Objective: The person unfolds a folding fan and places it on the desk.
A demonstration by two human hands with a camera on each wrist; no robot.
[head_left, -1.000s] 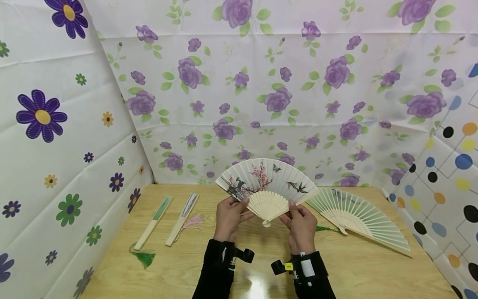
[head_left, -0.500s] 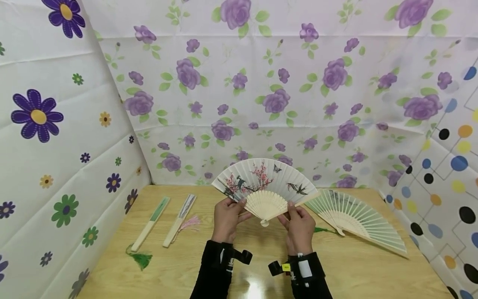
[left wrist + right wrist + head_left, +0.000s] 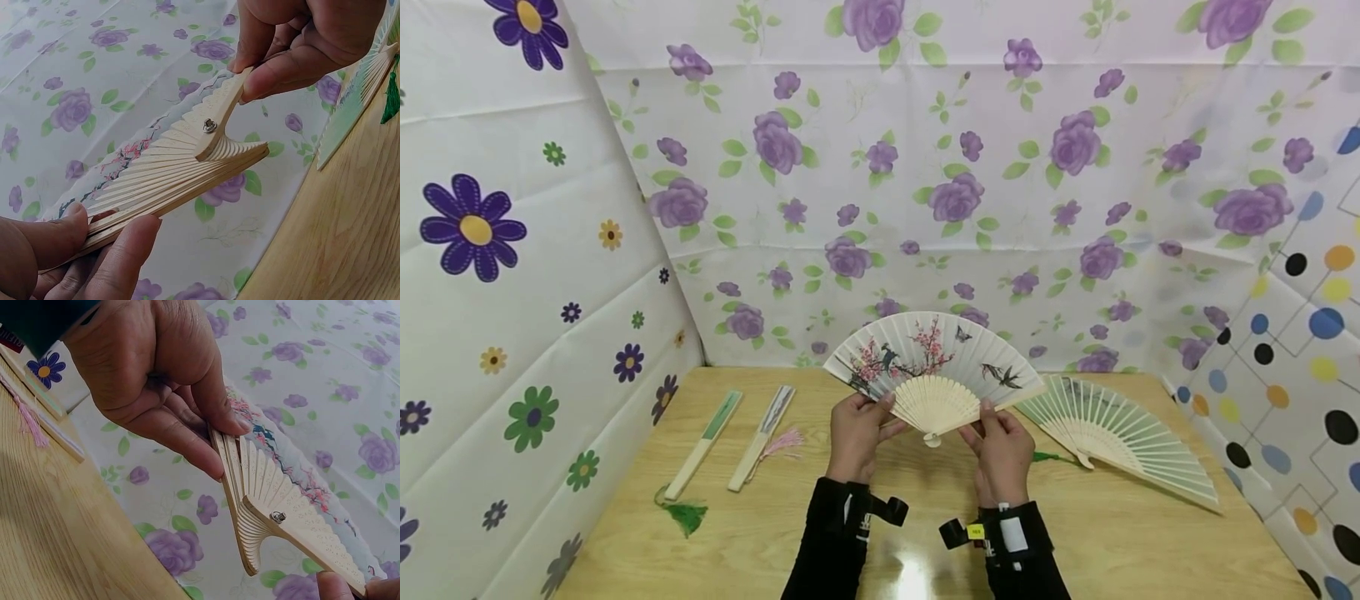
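Left hand (image 3: 853, 442) and right hand (image 3: 1006, 460), nearly closed, pinch opposite sides of the spread painted fan (image 3: 936, 402), which I see above the surface (image 3: 925, 508), near whose right edge lies the green fan (image 3: 1131, 437).

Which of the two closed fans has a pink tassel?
The closed fan nearer the left hand; the other closed fan, farther left, has a green tassel.

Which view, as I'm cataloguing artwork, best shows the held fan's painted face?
The head view: the painted face spreads before the camera, blossoms, birds and butterfly all clear. Both wrist views catch only a slanted strip of painting beyond the ribs.
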